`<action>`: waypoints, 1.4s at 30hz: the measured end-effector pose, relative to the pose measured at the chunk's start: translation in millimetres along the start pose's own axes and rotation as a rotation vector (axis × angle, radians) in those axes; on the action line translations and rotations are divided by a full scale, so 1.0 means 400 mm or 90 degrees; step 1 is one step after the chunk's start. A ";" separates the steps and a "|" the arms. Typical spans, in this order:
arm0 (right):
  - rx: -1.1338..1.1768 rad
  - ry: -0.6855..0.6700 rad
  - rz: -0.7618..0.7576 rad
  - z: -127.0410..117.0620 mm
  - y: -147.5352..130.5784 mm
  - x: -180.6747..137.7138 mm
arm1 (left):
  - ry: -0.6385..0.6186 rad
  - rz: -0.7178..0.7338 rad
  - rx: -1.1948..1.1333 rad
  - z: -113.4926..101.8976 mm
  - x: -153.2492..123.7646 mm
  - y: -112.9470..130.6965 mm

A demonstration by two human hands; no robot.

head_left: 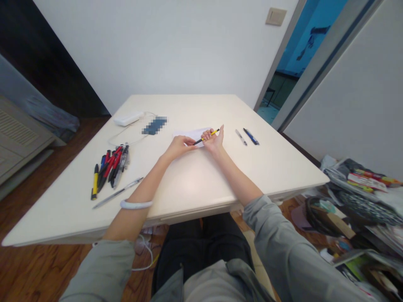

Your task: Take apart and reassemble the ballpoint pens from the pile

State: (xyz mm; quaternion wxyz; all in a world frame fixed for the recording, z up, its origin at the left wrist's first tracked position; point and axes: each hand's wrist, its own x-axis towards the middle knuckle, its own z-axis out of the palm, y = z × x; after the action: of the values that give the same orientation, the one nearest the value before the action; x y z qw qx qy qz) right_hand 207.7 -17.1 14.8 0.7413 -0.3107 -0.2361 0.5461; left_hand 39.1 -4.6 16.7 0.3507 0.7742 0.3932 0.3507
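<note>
A yellow and black pen [215,132] is held between my two hands over a sheet of white paper [197,133]. My left hand [181,145] pinches its black end with the fingertips. Around the yellow part curl the fingers of my right hand [214,140], palm turned up and thumb out. A clear pen [241,137] and a blue pen [251,136] lie on the table to the right of my right hand. Left of my left forearm is a pile of red, black and clear pens [113,165], with a yellow and black pen [95,182] beside it.
A long clear pen [118,193] lies near my left forearm. At the table's back left are a white power strip [128,119], its cable and a blurred-out phone [154,126]. Cluttered bags and boxes [362,201] stand beyond the right edge of the white table [201,184].
</note>
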 end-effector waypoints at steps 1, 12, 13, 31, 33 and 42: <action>-0.006 -0.009 -0.004 0.004 0.001 0.000 | 0.010 0.004 0.020 0.001 0.000 0.001; -0.164 -0.048 0.122 0.014 0.004 -0.006 | 0.112 0.011 0.056 -0.053 0.008 -0.012; -0.161 -0.045 0.125 0.015 0.004 -0.008 | 0.103 0.014 0.049 -0.055 0.009 -0.015; -0.216 -0.195 0.105 0.015 -0.013 -0.018 | -0.032 -0.106 -0.144 -0.072 0.010 -0.040; -0.208 -0.206 0.116 0.015 -0.020 -0.020 | -0.023 -0.101 -0.156 -0.080 0.008 -0.038; -0.143 -0.098 0.264 0.016 -0.036 -0.017 | 0.084 0.057 -0.068 -0.085 0.002 -0.018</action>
State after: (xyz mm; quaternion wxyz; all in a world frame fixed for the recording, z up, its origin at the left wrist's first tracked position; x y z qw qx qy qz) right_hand 210.7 -25.3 29.7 0.5544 -0.3905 -0.2821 0.6786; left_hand 9.1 8.2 28.3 0.3484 0.7465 0.3614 0.4368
